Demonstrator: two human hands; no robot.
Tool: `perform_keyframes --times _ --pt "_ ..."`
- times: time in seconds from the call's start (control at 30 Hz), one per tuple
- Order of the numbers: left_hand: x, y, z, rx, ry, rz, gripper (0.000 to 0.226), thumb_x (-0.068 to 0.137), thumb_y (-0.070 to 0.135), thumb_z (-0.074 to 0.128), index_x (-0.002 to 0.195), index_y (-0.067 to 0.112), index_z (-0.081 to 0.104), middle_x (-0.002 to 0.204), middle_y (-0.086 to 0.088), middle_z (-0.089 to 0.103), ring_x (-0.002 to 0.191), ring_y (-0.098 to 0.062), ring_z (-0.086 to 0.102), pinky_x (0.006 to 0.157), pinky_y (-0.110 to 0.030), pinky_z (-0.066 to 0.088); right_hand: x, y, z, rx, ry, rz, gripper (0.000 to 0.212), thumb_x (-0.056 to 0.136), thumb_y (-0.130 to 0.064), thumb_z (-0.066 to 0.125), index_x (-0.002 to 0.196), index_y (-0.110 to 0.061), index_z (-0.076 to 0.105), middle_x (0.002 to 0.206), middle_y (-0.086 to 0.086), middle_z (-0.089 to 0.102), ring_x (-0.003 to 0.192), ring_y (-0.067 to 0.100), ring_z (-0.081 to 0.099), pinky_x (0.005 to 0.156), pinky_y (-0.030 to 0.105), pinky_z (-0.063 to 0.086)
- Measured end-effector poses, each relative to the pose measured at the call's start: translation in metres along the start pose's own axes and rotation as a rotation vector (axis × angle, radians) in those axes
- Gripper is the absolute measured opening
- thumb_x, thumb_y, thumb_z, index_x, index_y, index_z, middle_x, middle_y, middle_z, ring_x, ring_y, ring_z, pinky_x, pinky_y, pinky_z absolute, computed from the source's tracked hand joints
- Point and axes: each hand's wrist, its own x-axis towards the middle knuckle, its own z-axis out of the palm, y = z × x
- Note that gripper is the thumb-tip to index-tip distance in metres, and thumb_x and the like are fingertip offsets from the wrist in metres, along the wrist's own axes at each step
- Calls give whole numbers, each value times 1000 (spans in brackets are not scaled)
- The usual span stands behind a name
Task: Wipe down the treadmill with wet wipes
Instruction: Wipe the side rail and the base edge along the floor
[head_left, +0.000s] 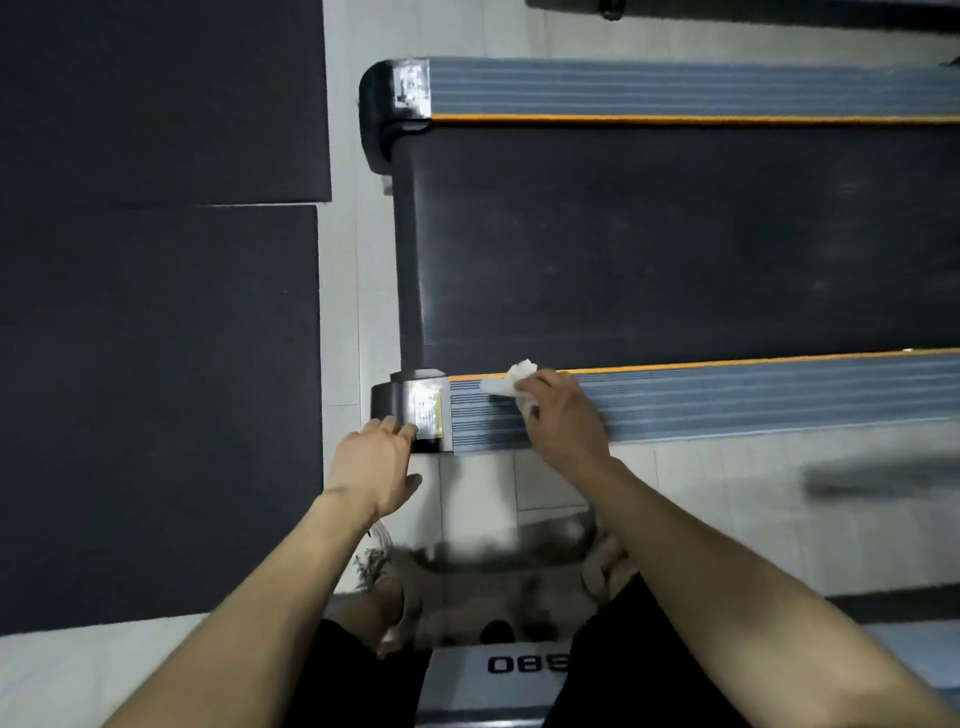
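The treadmill lies across the view, its black belt (675, 244) between two grey ribbed side rails edged in orange. My right hand (563, 413) grips a crumpled white wet wipe (506, 382) and presses it onto the near side rail (753, 397), close to the rail's left end. My left hand (376, 462) rests on the black end cap (400, 402) at the treadmill's near rear corner, fingers laid over its edge beside a shiny label. The far rail (675, 85) runs along the top.
Dark floor mats (156, 312) cover the floor left of the treadmill, with a strip of pale tile between. Pale tiled floor (727, 499) lies under my arms. My knees in black shorts and another machine's grey edge with lettering (519, 665) are at the bottom.
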Motion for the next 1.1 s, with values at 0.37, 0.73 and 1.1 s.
perform_keyframes --times 0.37,0.73,1.1 --pt "183 39 149 -21 261 -72 167 41 94 74 167 25 -10 175 -14 1 163 -32 -4 128 -62 11 26 149 185 11 132 -169 27 102 -9 52 123 -9 67 126 9 57 108 28 52 87 42 51" --pt "192 36 158 88 418 -13 161 31 101 64 165 26 16 157 -6 35 149 -32 32 121 -61 27 26 145 215 47 344 -26 34 99 -11 60 132 -20 66 129 2 51 110 26 50 90 43 52" --pt "190 36 146 31 345 -14 166 26 100 71 165 31 13 160 -4 32 153 -29 27 126 -57 23 24 210 163 19 331 93 30 99 -18 64 127 -18 74 122 0 56 106 27 57 95 47 53"
